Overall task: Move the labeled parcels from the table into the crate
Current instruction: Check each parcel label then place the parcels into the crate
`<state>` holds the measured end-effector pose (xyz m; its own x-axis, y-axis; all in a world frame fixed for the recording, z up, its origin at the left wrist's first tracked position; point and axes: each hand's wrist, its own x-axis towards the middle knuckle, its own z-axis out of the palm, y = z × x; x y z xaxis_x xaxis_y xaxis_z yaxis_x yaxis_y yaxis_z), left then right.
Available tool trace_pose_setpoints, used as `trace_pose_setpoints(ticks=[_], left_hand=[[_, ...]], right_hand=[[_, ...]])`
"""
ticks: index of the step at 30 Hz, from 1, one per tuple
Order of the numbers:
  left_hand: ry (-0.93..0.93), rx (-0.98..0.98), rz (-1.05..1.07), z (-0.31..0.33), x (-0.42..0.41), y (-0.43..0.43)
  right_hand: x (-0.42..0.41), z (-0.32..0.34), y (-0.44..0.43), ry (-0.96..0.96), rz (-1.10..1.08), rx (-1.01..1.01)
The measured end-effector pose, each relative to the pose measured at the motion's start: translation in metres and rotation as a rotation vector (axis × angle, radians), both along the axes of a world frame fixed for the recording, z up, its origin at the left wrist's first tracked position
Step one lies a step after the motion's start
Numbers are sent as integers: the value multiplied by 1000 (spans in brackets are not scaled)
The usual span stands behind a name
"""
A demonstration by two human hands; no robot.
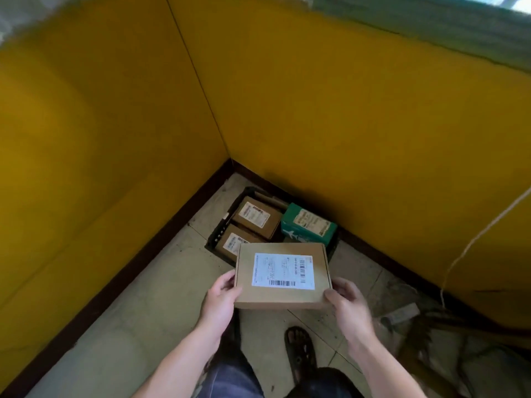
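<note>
A flat brown cardboard parcel (283,275) with a white barcode label faces up in the air, above the near edge of the crate. My left hand (221,297) grips its left edge and my right hand (346,300) grips its right edge. The black crate (222,225) stands on the floor in the corner of the yellow walls. Inside it lie two brown labeled parcels (257,216) (232,244) and a teal box (309,224) at its right side. The table is out of view.
Yellow walls (344,110) with a dark skirting meet behind the crate. A white cord (471,245) hangs at the right. Debris and a grey piece (402,313) lie on the floor at the right. My sandaled foot (300,351) stands below the parcel.
</note>
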<state>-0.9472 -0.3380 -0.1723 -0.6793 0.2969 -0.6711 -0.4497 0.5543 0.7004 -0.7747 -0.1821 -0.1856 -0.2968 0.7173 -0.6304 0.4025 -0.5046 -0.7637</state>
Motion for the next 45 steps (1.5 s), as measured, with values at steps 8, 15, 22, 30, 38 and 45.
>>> trace_pose_setpoints(ticks=[8,15,22,30,38,45], left_hand=[[-116,-95,-195,-69,-143,29],[-175,-112,-386,-175,-254,67],[-192,-166,-499,-296,-302,107],[-106,-166,-475,-360,-329,139],[-119,-140,-487,-368,-338,140],[-98,-118,-552,-371,-333,163]], right_hand=[[-134,-61,-13,-85,-210,-68],[-221,-152,-14,-146,-325,-199],[-257,-274,21,-151,-246,-251],[-280,-354,32,-67,-228,-319],[-295,-360,45,-70,-214,-281],[-309,-358,66,-96,-108,-225]])
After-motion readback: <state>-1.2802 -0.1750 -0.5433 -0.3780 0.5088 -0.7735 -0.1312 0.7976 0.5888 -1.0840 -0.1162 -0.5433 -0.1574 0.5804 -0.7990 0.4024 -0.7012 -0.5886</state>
